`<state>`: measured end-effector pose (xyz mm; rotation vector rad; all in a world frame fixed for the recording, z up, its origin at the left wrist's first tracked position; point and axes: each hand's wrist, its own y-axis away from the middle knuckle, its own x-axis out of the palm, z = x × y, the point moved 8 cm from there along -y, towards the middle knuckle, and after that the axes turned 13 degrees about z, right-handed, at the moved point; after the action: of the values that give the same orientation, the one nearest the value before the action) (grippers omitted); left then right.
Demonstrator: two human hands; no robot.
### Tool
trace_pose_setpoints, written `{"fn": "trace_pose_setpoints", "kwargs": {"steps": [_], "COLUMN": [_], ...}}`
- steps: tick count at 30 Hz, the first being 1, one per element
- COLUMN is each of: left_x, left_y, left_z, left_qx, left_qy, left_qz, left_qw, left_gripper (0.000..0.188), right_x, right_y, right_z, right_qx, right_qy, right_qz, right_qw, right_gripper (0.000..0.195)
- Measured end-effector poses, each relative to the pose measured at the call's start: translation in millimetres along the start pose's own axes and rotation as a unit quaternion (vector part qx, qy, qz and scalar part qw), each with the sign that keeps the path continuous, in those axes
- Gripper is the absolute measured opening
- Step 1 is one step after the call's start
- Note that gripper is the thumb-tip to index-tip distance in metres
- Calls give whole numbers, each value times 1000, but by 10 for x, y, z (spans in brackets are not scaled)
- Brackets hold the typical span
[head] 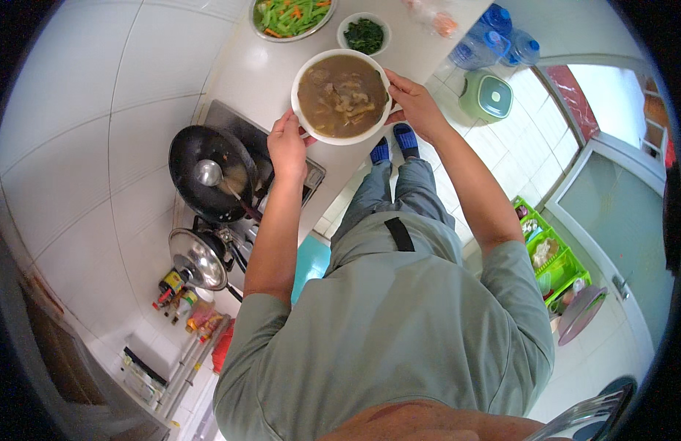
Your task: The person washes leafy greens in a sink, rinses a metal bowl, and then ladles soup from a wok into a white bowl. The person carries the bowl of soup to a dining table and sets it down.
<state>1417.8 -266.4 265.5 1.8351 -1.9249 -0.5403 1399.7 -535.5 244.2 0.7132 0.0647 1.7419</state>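
Note:
A white bowl [296,113] full of brown soup [340,99] with pale chunks is held level between my hands over the counter's edge. My left hand [289,142] grips its near left rim, while my right hand [415,105] grasps the right side; the fingers beneath are partly hidden. Just beyond it stands a small white bowl of dark leafy greens [364,36]. Left of that is a larger dish of sliced green vegetables with orange strips [290,16]. A black wok [191,182] with a metal ladle [209,173] and some liquid sits left of my left forearm.
A lidded pan [200,259] and several sauce bottles [175,281] stand along the left wall. To the right are a green lidded bin [486,96], large water bottles [492,41] and a green basket rack [555,253] on the tiled floor [500,160], near a door [605,209].

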Motion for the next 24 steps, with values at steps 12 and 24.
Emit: {"fn": "trace_pose_setpoints", "kwargs": {"steps": [12,24], "left_x": [1017,2501], "left_y": [222,699], "left_z": [-453,-582], "left_qx": [7,16], "left_qy": [-69,-121], "left_qz": [155,271], "left_qw": [986,955], "left_gripper": [38,36], "right_x": [-392,-1149], "right_y": [1141,2505], "right_z": [300,472], "right_qx": [-78,-135], "right_qy": [-49,-102], "right_qz": [-125,-234], "right_qw": [988,957], "right_gripper": [45,45]}}
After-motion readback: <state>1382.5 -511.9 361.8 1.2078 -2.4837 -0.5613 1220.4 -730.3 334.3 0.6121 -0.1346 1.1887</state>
